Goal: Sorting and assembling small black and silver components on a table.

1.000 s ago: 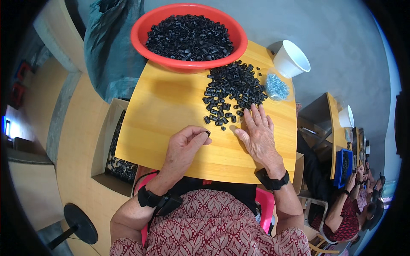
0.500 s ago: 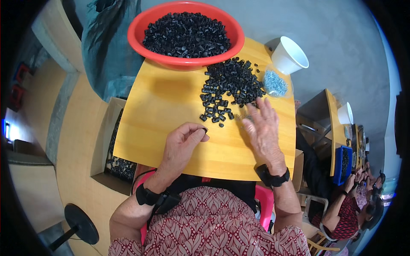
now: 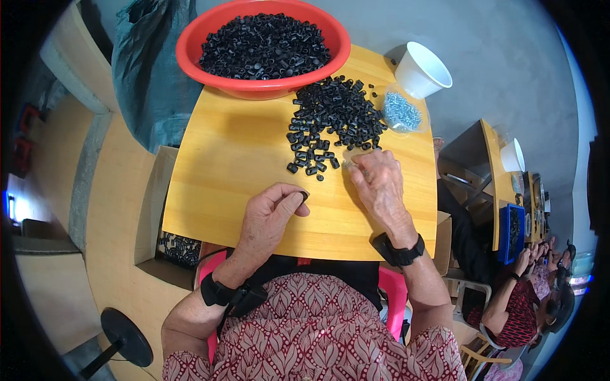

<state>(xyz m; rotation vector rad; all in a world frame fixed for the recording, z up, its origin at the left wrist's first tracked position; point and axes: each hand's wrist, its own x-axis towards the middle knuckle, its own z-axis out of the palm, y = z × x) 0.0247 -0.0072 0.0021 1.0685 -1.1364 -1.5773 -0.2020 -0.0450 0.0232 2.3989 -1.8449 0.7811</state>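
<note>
Near the middle of the yellow table (image 3: 210,184), my left hand (image 3: 270,216) pinches a small black plastic piece (image 3: 304,195) between thumb and fingertips. My right hand (image 3: 381,187) is farther right, its fingers curled down at a few small metal screws (image 3: 348,164) on the wood. What those fingertips hold, if anything, is hidden. Beyond both hands spreads a heap of black plastic pieces (image 3: 340,111), thinning to loose ones at its near left edge. A clear dish of silvery screws (image 3: 401,113) sits right of the heap.
A red basin (image 3: 340,60) full of black pieces stands at the far left of the table, a white tub (image 3: 422,71) at the far right. On the floor to the left is a cardboard box (image 3: 147,222) with more pieces. Another person (image 3: 511,317) works at a table on the right.
My right hand has gone from spread fingers to a curled grip and drawn slightly left at the loose screws. The left hand keeps its pinch. The whole view has shifted slightly.
</note>
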